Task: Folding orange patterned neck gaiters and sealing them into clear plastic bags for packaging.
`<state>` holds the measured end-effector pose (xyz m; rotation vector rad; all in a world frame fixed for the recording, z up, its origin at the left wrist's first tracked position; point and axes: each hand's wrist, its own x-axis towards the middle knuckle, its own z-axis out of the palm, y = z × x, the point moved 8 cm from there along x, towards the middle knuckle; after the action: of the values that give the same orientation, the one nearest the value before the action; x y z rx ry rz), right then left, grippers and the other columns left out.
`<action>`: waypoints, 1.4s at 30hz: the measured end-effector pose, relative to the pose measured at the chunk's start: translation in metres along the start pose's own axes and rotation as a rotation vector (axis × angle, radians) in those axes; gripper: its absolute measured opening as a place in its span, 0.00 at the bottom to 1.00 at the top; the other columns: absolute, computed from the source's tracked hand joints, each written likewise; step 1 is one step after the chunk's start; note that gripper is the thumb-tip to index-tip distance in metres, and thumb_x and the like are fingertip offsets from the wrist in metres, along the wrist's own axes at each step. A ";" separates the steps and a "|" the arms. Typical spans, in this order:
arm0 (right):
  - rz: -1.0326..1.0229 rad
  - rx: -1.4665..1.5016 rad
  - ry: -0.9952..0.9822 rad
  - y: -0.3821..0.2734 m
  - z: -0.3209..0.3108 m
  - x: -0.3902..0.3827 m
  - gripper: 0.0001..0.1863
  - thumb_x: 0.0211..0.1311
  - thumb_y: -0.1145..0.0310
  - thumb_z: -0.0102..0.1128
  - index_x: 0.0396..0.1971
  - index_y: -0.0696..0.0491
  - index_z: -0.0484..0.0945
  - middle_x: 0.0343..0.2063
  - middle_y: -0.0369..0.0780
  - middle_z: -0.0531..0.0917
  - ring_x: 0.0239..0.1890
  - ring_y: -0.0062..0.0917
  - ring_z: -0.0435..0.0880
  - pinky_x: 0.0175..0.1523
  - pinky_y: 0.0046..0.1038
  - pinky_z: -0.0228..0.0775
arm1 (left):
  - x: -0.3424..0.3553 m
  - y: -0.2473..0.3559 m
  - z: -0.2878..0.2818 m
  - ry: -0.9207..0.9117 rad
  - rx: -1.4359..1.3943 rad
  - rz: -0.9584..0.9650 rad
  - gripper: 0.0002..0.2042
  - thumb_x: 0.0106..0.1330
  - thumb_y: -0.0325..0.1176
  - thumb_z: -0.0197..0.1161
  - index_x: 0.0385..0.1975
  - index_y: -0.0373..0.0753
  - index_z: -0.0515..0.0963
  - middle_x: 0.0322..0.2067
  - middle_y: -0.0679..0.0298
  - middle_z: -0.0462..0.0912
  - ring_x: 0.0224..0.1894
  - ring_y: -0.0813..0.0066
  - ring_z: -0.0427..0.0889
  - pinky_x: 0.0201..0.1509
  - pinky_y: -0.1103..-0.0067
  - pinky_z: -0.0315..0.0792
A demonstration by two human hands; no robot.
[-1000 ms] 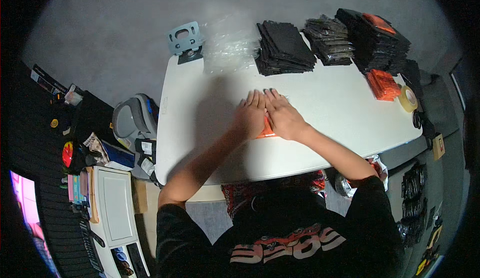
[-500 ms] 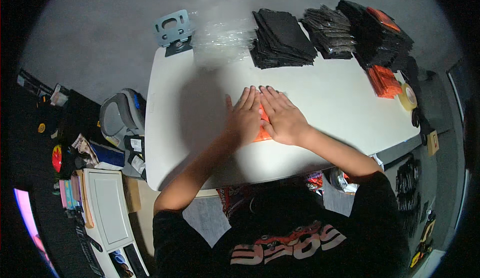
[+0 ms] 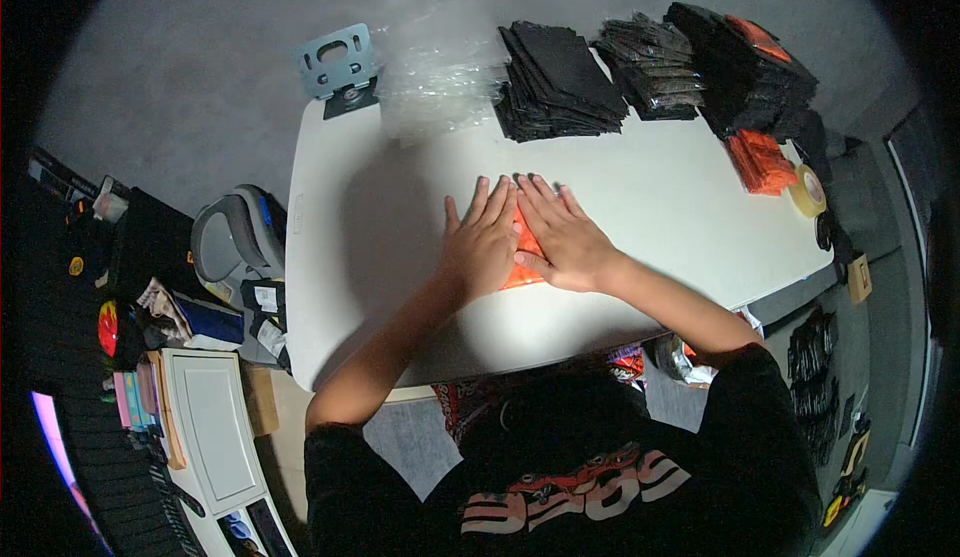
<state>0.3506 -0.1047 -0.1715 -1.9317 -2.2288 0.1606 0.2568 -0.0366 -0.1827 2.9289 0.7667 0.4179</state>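
An orange packet with a glossy surface lies on the white table, mostly hidden under my hands. My left hand rests flat over its left side, fingers stretched out and the thumb spread away to the left. Over its right side lies my right hand, also flat, with its fingers pointing up and to the left. The fingertips of both hands come together beyond the packet's far end. Only a strip of orange shows between the palms.
Along the far edge are clear plastic sleeves, a stack of black pouches, wrapped black packs and a larger black pile. Orange packets and a tape roll sit at right. A grey-blue stand is far left.
My left hand has slid slightly left, so a little more orange shows between the hands. My right hand stays nearly in place. The whole view has shifted slightly.
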 end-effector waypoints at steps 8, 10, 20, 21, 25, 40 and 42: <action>-0.066 -0.047 0.140 -0.049 -0.023 -0.041 0.53 0.70 0.36 0.51 0.76 0.68 0.52 0.78 0.58 0.51 0.81 0.52 0.47 0.81 0.53 0.40 | 0.004 -0.056 -0.011 0.181 -0.646 -0.150 0.27 0.80 0.38 0.49 0.75 0.32 0.60 0.75 0.44 0.62 0.79 0.44 0.56 0.79 0.46 0.47; -0.099 0.041 0.016 -0.069 -0.011 -0.069 0.55 0.66 0.37 0.58 0.74 0.69 0.55 0.77 0.59 0.55 0.80 0.53 0.53 0.80 0.54 0.44 | 0.011 -0.073 -0.031 0.309 -0.572 -0.164 0.26 0.80 0.36 0.49 0.74 0.31 0.60 0.72 0.38 0.64 0.77 0.42 0.58 0.81 0.50 0.46; 0.244 0.497 -0.182 -0.065 -0.072 -0.094 0.19 0.75 0.59 0.58 0.48 0.61 0.86 0.42 0.53 0.89 0.46 0.37 0.92 0.57 0.34 0.82 | 0.013 -0.077 -0.040 0.335 -0.522 -0.146 0.25 0.82 0.40 0.46 0.74 0.33 0.64 0.71 0.37 0.66 0.76 0.42 0.61 0.81 0.53 0.47; 0.316 0.651 -0.048 -0.051 -0.084 -0.090 0.18 0.79 0.64 0.53 0.41 0.61 0.88 0.36 0.49 0.91 0.40 0.29 0.92 0.51 0.30 0.82 | 0.011 -0.080 -0.037 0.336 -0.517 -0.147 0.25 0.82 0.40 0.46 0.74 0.33 0.64 0.71 0.37 0.66 0.76 0.42 0.61 0.81 0.53 0.47; 0.265 0.725 0.230 -0.016 -0.114 -0.069 0.21 0.80 0.58 0.54 0.45 0.62 0.87 0.38 0.47 0.91 0.40 0.31 0.92 0.51 0.33 0.83 | 0.005 -0.089 -0.042 0.385 -0.594 -0.126 0.24 0.81 0.38 0.49 0.72 0.33 0.67 0.69 0.37 0.69 0.73 0.41 0.67 0.78 0.56 0.56; -0.110 0.250 0.373 -0.108 -0.072 -0.108 0.15 0.63 0.61 0.70 0.45 0.51 0.89 0.40 0.46 0.91 0.41 0.33 0.93 0.46 0.33 0.86 | 0.010 -0.071 -0.042 0.399 -0.533 -0.033 0.21 0.77 0.35 0.56 0.66 0.33 0.73 0.64 0.39 0.75 0.67 0.39 0.73 0.73 0.58 0.65; 0.192 0.596 0.300 -0.074 -0.095 -0.098 0.12 0.67 0.61 0.67 0.39 0.53 0.90 0.27 0.47 0.89 0.30 0.33 0.91 0.39 0.35 0.84 | 0.011 -0.069 -0.046 0.411 -0.522 -0.019 0.20 0.77 0.34 0.57 0.65 0.34 0.73 0.63 0.40 0.76 0.66 0.40 0.73 0.72 0.58 0.65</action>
<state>0.3122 -0.2165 -0.0701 -1.6915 -1.5692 0.4670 0.2203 0.0296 -0.1464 2.3695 0.6017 1.0587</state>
